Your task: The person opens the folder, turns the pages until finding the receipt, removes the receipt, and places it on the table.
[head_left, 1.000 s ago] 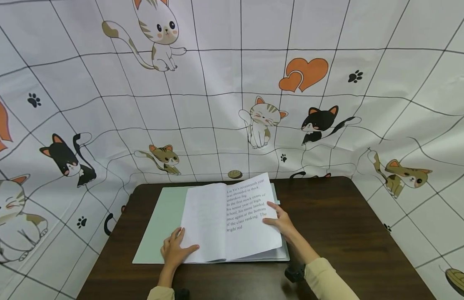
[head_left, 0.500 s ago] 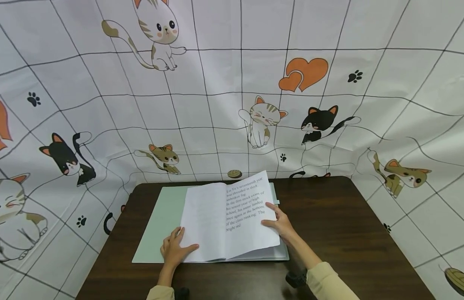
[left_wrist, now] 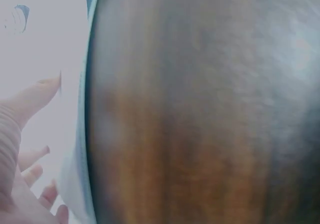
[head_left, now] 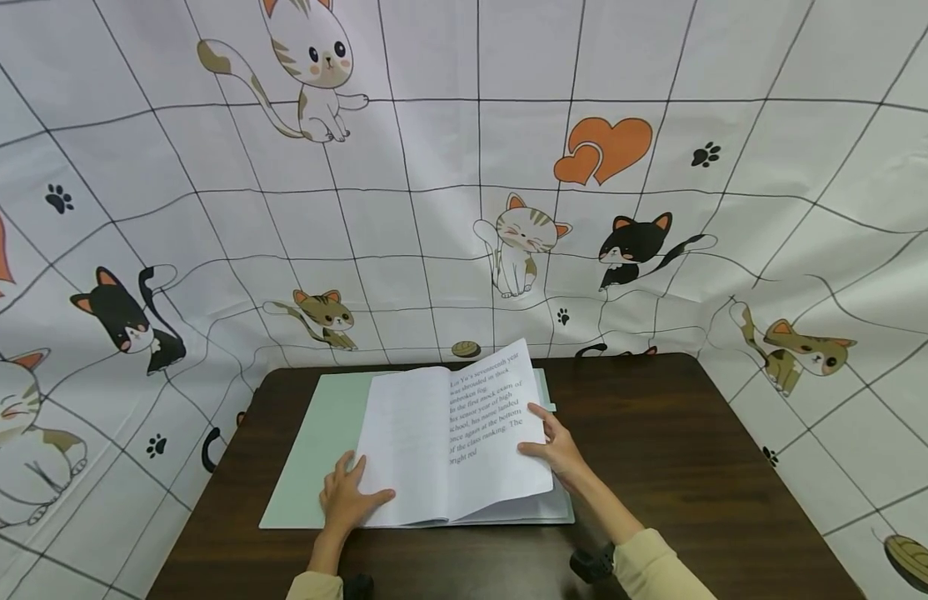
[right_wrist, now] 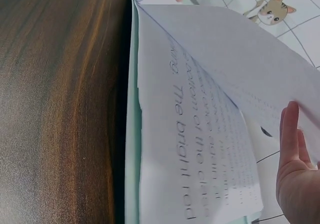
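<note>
An open booklet with a mint-green cover (head_left: 295, 492) lies on the dark table. My left hand (head_left: 346, 498) rests on the lower left of its blank left page (head_left: 407, 450), fingers and thumb spread. My right hand (head_left: 560, 446) pinches the right edge of a printed page (head_left: 482, 479), thumb on top. That page is raised and slants upward from the spine. In the right wrist view, the lifted page (right_wrist: 220, 43) stands above another printed sheet (right_wrist: 175, 129), beside my right hand (right_wrist: 297, 179). In the left wrist view, my left hand (left_wrist: 25, 134) shows over the overexposed page.
The brown wooden table (head_left: 644, 467) extends to both sides of the booklet. A white grid-patterned sheet (head_left: 449, 150) with cartoon cats rises behind and at the sides. A small mint tab (head_left: 551, 407) sticks out at the cover's right edge.
My right hand has moved slightly to the left with the page, which lifts and tilts a little more. The left hand stays in place on the left page.
</note>
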A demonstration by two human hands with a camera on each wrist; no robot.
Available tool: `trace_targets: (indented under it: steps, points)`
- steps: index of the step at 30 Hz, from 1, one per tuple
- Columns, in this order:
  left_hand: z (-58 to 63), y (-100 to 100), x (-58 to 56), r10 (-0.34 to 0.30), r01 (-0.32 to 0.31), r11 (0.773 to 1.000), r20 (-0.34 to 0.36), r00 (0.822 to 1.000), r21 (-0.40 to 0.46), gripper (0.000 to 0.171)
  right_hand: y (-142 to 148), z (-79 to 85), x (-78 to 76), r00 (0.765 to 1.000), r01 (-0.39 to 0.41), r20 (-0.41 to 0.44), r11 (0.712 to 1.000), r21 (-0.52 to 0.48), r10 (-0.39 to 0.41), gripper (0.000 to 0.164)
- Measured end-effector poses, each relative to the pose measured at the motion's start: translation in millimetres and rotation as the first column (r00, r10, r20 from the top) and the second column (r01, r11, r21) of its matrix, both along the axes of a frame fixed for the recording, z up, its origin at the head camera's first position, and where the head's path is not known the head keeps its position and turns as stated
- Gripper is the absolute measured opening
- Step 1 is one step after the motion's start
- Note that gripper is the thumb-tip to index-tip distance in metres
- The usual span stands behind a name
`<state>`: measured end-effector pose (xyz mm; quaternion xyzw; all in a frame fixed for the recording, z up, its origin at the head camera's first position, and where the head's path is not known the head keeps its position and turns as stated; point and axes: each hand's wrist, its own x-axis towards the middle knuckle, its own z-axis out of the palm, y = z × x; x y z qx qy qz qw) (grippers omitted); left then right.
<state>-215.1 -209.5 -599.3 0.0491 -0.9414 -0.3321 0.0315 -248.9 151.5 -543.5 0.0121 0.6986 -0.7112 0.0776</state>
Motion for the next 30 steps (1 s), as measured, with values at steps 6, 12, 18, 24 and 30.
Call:
trace_targets:
  steps: [6,12,18,24,30]
  points:
    - [10.6,3.4,-1.1,-0.046,0.044,0.999,-0.055,0.997,-0.027,0.094,-2.1,3.6,1.8,1.000,-0.023,-0.009,1.000,-0.014,0.023,0.084]
    - [13.5,7.5,-2.6,-0.090,0.078,0.995,-0.200,0.976,-0.067,0.082,-3.1,6.6,5.7,0.997,-0.072,-0.025,0.996,-0.047,0.071,0.088]
    - [19.7,14.3,-8.1,-0.131,0.102,0.988,-0.279,0.951,-0.116,0.074,-6.4,10.5,10.0,0.996,-0.080,-0.034,0.995,-0.059,0.078,0.090]
    - [32.3,21.5,-17.4,-0.136,0.093,0.984,-0.308,0.942,-0.150,0.073,-8.6,9.5,11.0,0.994,-0.103,-0.054,0.993,-0.062,0.099,0.091]
    - [45.4,37.1,-29.3,-0.147,0.120,0.988,-0.345,0.927,-0.100,0.069,-11.5,10.4,14.1,0.991,-0.118,-0.064,0.990,-0.073,0.113,0.091]
